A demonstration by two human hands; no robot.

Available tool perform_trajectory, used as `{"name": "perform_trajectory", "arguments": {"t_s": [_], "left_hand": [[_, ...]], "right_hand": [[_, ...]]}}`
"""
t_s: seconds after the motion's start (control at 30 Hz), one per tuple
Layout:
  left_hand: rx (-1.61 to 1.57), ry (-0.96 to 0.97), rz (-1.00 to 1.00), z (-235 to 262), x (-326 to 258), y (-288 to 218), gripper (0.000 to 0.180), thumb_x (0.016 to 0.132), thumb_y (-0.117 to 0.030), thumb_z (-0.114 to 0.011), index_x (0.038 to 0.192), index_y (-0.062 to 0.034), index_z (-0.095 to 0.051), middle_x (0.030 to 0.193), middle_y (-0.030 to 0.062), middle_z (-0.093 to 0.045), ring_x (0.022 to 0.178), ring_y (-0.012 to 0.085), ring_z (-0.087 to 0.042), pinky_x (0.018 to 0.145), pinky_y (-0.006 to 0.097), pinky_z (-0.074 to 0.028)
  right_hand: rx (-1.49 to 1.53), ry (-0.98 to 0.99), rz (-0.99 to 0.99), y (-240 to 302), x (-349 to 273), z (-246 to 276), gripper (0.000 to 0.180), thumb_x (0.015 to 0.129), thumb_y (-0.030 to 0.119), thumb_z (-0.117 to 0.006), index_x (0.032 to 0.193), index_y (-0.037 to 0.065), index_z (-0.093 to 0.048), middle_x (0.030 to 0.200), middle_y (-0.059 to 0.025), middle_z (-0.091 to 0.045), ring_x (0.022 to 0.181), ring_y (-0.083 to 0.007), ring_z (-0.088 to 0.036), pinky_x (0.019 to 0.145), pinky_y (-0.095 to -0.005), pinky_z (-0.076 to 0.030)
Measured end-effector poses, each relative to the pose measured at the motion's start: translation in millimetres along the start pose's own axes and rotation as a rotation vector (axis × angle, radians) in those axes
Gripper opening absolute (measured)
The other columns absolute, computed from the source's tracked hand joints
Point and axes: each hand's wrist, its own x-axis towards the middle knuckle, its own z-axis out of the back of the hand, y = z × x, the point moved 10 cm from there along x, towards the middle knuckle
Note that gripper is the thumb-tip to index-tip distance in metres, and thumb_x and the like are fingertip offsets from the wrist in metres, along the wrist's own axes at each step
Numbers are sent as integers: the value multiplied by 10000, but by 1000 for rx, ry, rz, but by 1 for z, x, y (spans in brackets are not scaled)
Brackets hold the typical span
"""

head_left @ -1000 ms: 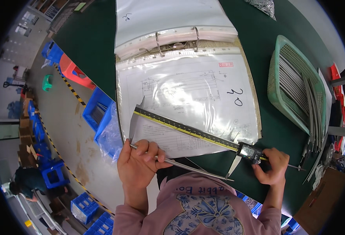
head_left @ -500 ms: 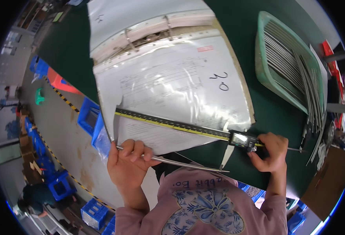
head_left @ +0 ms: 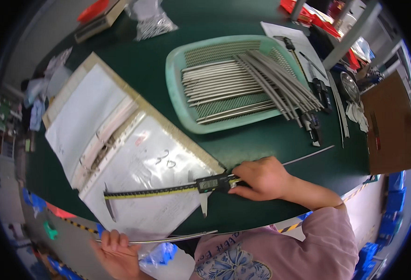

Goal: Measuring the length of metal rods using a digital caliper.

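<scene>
The right hand is gripping the slider end of a long caliper, fingers closed around it, and the caliper is lying across the plastic-sleeved page of an open binder near the front edge of the green worktop. The left hand is pinching a thin curved metal rod, which is now hanging just off the front edge of the worktop, below the caliper. A second ago the rod was lying right under the caliper beam with both hands close together; now the rod is sitting lower and apart from the caliper's jaws, so the rod is not being measured at this moment. Toward the back right of the worktop a pale green basket is holding many similar rods, well apart from both hands.
</scene>
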Motion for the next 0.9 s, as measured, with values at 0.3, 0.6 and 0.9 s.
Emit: {"name": "perform_trajectory", "arguments": {"t_s": [0.3,0.6,0.9], "left_hand": [[704,402,285,-200,176,130,251,910,-253,-369,965,-36,-484,715,36,-484,718,215,-560,566,374,-535],[1066,364,686,-220,261,282,271,898,-228,-336,961,20,-426,743,78,-517,752,236,-584,589,401,-538],[1119,194,402,-231,297,270,342,837,-135,-382,1069,116,-396,983,191,-516,867,272,-561,684,384,-522]], "right_hand": [[6,-117,-3,-4,-20,-13,334,744,388,-571,725,67,-480,608,-75,-476,439,-231,-520,382,-343,-414],[2,-83,21,5,-17,-21,344,742,383,-570,713,51,-483,613,-86,-503,456,-227,-550,400,-327,-440],[45,-67,19,0,-16,-17,312,734,340,-586,724,43,-490,607,-87,-513,471,-228,-561,421,-328,-452]]}}
